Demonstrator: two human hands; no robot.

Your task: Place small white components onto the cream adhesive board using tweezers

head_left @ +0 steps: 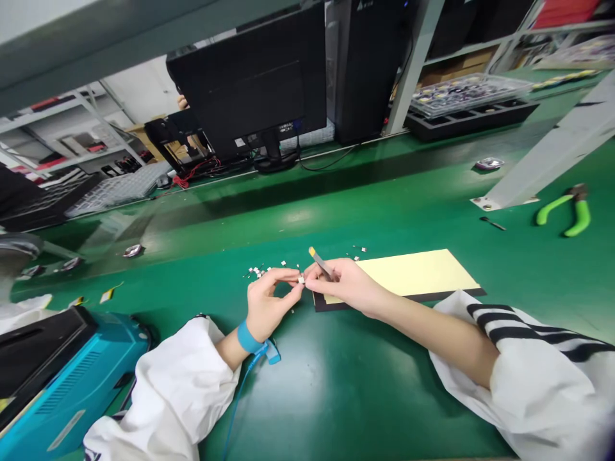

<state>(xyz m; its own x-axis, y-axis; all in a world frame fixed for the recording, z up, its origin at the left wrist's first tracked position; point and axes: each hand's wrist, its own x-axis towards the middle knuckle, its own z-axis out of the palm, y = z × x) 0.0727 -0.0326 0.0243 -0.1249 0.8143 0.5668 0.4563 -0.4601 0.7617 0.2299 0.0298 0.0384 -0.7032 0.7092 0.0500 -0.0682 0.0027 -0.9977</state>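
1. Our left hand (271,306), at lower center, has its fingertips together, pinching a small white component (301,279).
2. Our right hand (342,283) has its fingers clamped on yellow-capped tweezers (321,264), just beside that component.

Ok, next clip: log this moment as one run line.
left hand: pinches small white piece | right hand: holds yellow-tipped tool | nearby: blue wrist strap, yellow sheet

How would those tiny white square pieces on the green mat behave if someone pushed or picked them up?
Probably very light: the tiny white square pieces lie loose on the green mat, so a nudge could likely scatter them. They also look fiddly to grip: the left hand pinches one between its fingertips, while the right hand holds slim grey tweezers.
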